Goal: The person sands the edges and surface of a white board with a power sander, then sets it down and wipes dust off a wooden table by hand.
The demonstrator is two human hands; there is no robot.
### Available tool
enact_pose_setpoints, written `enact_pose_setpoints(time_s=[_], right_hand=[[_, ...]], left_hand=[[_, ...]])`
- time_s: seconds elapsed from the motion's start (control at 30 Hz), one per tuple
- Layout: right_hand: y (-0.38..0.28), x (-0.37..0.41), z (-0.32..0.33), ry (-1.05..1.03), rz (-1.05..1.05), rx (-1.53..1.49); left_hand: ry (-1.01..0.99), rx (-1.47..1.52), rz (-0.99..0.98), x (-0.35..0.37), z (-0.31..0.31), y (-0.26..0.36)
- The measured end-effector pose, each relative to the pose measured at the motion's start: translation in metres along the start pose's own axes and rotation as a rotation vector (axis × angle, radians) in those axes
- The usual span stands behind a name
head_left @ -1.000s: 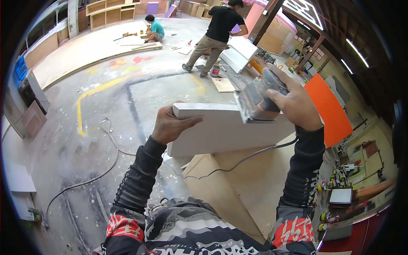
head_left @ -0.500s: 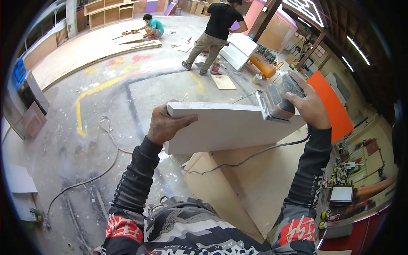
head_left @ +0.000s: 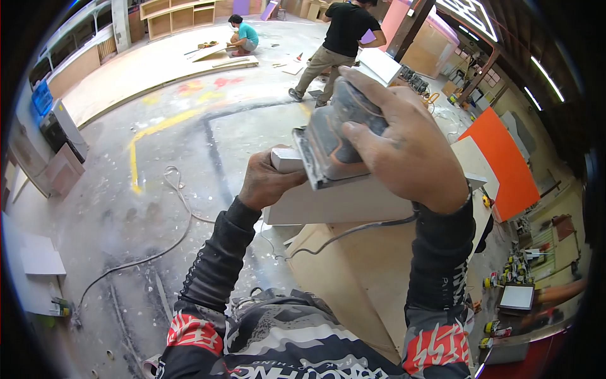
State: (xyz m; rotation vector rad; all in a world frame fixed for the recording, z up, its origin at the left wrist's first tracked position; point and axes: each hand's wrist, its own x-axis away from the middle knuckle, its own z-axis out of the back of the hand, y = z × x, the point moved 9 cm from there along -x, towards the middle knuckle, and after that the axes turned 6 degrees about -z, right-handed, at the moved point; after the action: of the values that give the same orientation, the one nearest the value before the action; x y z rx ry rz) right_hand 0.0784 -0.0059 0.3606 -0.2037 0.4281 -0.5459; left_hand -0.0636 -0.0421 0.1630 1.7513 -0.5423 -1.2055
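A white board [head_left: 341, 203] stands on its long edge, its narrow top edge facing up. My left hand [head_left: 266, 179] grips its left end, fingers wrapped round the corner. My right hand [head_left: 410, 142] is closed round a dark power sander [head_left: 344, 136], whose flat pad lies near the board's top edge, close to my left fingers. The sander hides much of that edge. Below the board is a plywood box [head_left: 366, 271], with the sander's dark cord hanging over it.
Ahead, one person [head_left: 331, 47] in a black shirt stands and another [head_left: 243, 36] in teal crouches beside a long plywood sheet [head_left: 113, 82]. An orange panel [head_left: 508, 167] leans at the right. A cable [head_left: 180, 243] lies across the floor at the left.
My right hand has moved the sander left along the board's top edge, from its far right part to near my left hand. The whole view has shifted slightly.
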Motion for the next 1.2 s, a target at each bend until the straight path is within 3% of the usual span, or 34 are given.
enact_pose_setpoints(time_s=[0.07, 0.17, 0.3, 0.37, 0.5, 0.53, 0.6, 0.67, 0.73, 0.8, 0.87, 0.9, 0.93, 1.0, 1.07, 1.2], right_hand=[[-0.026, 0.001, -0.005, 0.043, 0.181, 0.073], [-0.038, -0.001, -0.009, 0.075, 0.184, 0.039], [-0.04, -0.002, -0.014, 0.072, 0.224, 0.094], [-0.025, -0.005, -0.012, 0.085, 0.109, 0.039], [-0.045, -0.001, -0.011, 0.096, 0.22, 0.148], [-0.04, -0.005, -0.013, 0.079, 0.113, 0.095], [-0.032, -0.008, -0.015, 0.059, 0.01, 0.044], [-0.041, -0.005, -0.012, 0.13, 0.174, 0.098], [-0.036, -0.007, -0.012, 0.101, 0.083, 0.11], [-0.028, -0.007, -0.014, 0.077, -0.022, 0.119], [-0.047, 0.001, -0.014, 0.133, 0.199, 0.129], [-0.053, 0.004, -0.013, 0.156, 0.262, 0.136], [-0.05, 0.0, -0.015, 0.109, 0.167, 0.088], [-0.044, 0.003, -0.015, 0.056, 0.088, 0.094], [-0.03, 0.006, -0.013, 0.102, 0.067, 0.102], [0.011, 0.004, -0.003, 0.109, -0.023, 0.087]], left_hand=[[0.032, -0.016, -0.04, -0.001, 0.001, 0.002], [0.042, -0.069, -0.156, 0.001, 0.005, 0.0], [0.033, 0.001, -0.158, 0.003, 0.008, -0.005], [0.023, 0.009, -0.074, 0.003, 0.005, -0.006], [0.052, 0.05, -0.125, 0.0, 0.004, -0.006], [0.052, 0.048, -0.124, 0.0, 0.006, -0.01], [-0.048, -0.176, -0.363, 0.002, 0.002, 0.01], [-0.008, -0.077, -0.255, 0.002, 0.003, 0.002], [0.024, 0.078, -0.08, 0.002, 0.002, -0.002], [0.039, 0.069, -0.106, 0.002, 0.005, -0.004], [0.027, 0.063, -0.127, 0.003, 0.007, -0.011], [0.003, -0.121, -0.236, 0.005, 0.013, -0.008], [-0.028, -0.295, -0.351, 0.005, 0.01, 0.005], [-0.011, -0.273, -0.364, 0.009, 0.009, 0.009], [0.026, 0.031, -0.064, 0.006, 0.012, -0.023], [0.073, 0.015, -0.019, 0.004, 0.005, -0.012]])
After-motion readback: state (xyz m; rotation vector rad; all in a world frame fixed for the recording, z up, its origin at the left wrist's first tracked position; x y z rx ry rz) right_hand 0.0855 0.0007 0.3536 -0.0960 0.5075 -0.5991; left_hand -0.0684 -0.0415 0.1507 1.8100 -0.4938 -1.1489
